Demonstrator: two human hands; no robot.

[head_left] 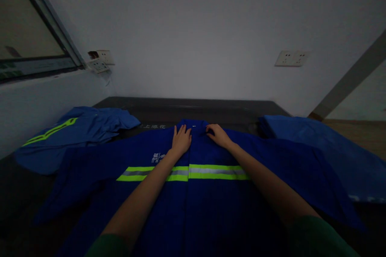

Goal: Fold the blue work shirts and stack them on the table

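A dark blue work jacket [217, 200] lies spread out front side up, its sleeves reaching to both sides. A yellow-green and silver reflective band crosses its chest, and a white printed logo sits on the chest at the left. My left hand [182, 139] rests flat on the jacket just below the left of the collar [194, 122], fingers stretched out. On the collar's right side, my right hand [219, 135] has its fingers curled down at the cloth with thumb and fingertips close together. Whatever its fingertips pinch is too small to make out.
Under the jacket is a dark, glossy surface [193, 109] against the wall. A lighter blue garment with reflective stripes [81, 126] lies at the left, and blue cloth [325, 148] at the right. Wall sockets [292, 58] and a power strip [98, 65] are behind.
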